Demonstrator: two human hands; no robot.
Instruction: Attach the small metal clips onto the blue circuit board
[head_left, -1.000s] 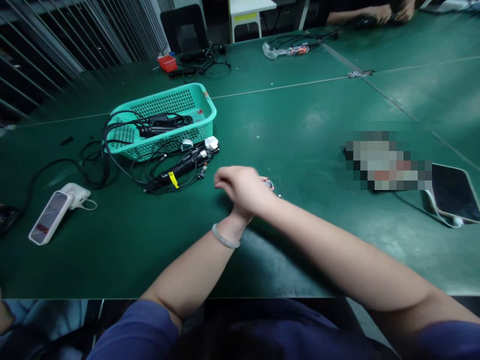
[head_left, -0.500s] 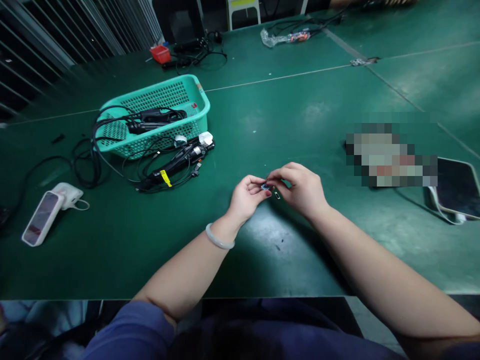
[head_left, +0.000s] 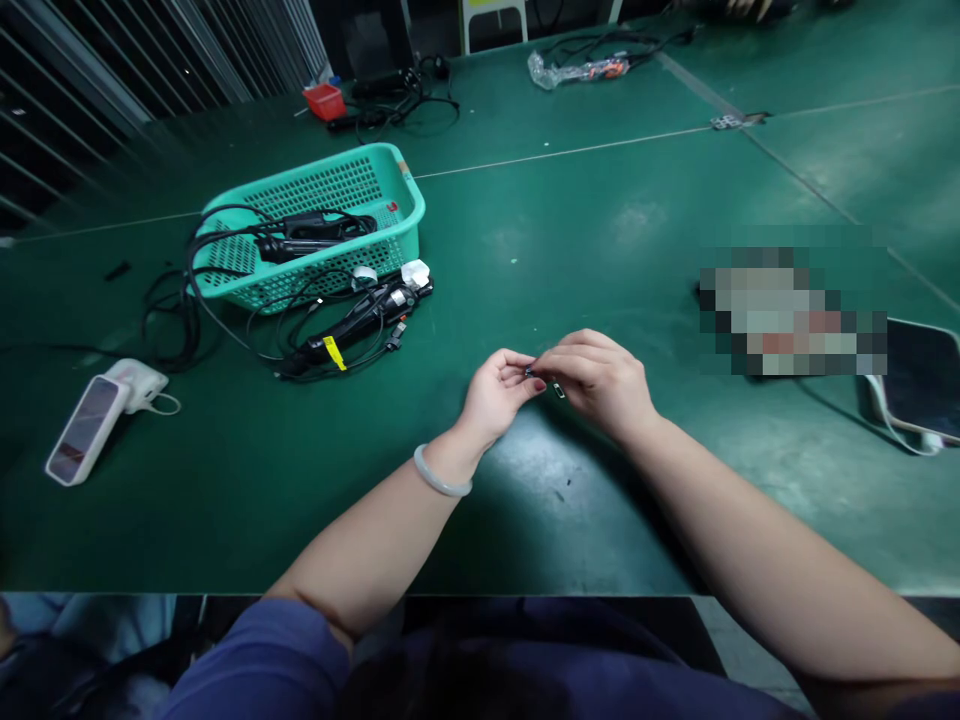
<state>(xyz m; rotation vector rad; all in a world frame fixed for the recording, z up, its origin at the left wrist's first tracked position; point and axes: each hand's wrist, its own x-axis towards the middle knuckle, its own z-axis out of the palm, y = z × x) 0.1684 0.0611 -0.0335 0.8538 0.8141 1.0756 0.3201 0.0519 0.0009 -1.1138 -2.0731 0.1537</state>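
Note:
In the middle of the green table, my left hand pinches a small dark piece between thumb and fingers; its kind is too small to tell. My right hand meets it from the right, fingers curled and closed over the same spot. They cover most of the piece, so whether they grip it or something else is hidden. Just under the right fingertips shows a small rectangular metal bit with a dark centre; I cannot tell if it is held or lies on the table.
Left of my hands stands a turquoise basket with black corded devices, and another black device with a yellow tag lies before it. A white handheld device is at far left, a phone at far right beside a blurred-out object.
My right fingers have closed further over the small dark piece, which now shows less. The left hand keeps its pinch. The whole view has shifted slightly.

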